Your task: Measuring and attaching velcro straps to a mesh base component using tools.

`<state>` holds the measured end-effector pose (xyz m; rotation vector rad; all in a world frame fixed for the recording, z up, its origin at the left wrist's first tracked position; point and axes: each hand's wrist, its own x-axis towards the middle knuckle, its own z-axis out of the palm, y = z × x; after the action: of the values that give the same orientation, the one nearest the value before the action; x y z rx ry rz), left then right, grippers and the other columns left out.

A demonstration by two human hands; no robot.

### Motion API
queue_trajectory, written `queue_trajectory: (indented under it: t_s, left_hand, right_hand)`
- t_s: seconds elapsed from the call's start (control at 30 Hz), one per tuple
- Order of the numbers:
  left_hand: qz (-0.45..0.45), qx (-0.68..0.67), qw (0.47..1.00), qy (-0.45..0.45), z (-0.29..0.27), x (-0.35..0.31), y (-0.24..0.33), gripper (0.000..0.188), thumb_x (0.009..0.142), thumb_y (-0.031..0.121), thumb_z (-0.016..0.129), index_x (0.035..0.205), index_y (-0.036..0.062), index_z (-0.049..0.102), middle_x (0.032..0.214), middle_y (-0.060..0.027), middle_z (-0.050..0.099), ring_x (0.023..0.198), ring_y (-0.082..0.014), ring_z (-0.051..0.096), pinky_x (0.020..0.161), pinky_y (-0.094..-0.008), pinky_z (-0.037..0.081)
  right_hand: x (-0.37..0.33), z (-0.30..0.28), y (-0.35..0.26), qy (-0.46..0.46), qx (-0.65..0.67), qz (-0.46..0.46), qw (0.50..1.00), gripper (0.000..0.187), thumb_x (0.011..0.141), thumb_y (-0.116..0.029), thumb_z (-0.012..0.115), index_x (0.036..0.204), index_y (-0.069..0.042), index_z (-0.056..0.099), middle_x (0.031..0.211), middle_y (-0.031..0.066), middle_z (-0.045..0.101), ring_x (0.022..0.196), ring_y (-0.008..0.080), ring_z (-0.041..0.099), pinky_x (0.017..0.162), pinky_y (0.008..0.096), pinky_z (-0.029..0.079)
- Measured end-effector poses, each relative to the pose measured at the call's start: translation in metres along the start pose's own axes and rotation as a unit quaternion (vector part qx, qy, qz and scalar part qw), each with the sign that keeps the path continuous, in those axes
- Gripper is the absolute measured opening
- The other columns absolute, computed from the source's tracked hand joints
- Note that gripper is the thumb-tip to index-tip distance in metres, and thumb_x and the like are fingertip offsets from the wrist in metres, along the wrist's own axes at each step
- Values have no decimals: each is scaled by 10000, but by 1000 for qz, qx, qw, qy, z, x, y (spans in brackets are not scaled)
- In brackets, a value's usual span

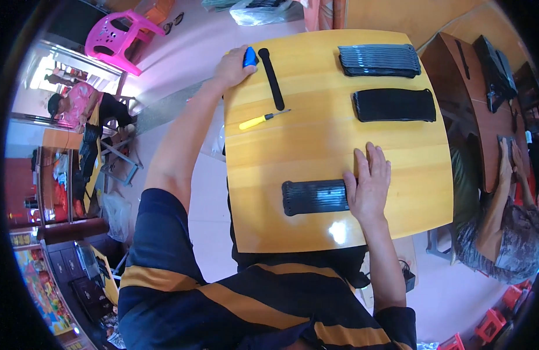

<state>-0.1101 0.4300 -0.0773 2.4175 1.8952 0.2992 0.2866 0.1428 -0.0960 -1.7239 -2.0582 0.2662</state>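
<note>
At the far left corner of the yellow wooden table, my left hand (pixel 233 69) is closed round a small blue object (pixel 250 57); its kind does not show. Just right of it lies a single long black strip (pixel 271 79) with rounded ends. A screwdriver (pixel 259 120) with a yellow handle rests nearer to me. My right hand (pixel 369 189) lies on the tabletop with its fingers stretched out, the palm side over the right end of a flat stack of shiny black strips (pixel 313 197). Whether it presses on that stack I cannot tell.
Two more black stacks, one shiny (pixel 380 60) and one matt (pixel 394 105), lie at the table's (pixel 316 140) far right. A co-worker (pixel 502 239) sits at a brown table (pixel 479 111) on the right. Another person (pixel 80 102) sits far left, near a pink chair (pixel 120 38).
</note>
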Motion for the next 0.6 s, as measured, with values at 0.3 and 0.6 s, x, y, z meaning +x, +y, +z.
queue_trajectory:
  t_s: [0.3, 0.6]
  left_hand:
    - [-211, -171, 960, 75, -80, -78, 4, 595, 847, 442, 751, 1246, 17, 631, 1105, -140, 696, 1074, -266, 665, 931, -398, 525]
    - [-121, -692, 708, -74, -118, -343, 157, 833, 834, 467, 751, 1510, 80, 456, 1312, -97, 585, 1102, -217, 649, 944, -355, 522]
  right_hand:
    - [-6, 2, 9, 17, 41, -1, 999, 497, 991, -310, 630, 1399, -31, 573, 1543, 235, 440, 1491, 423, 338, 1218, 601, 222]
    - [-15, -47, -73, -86, 322, -33, 942, 285, 1006, -183, 656, 1225, -5, 612, 1090, 139, 701, 987, 308, 685, 877, 411, 538]
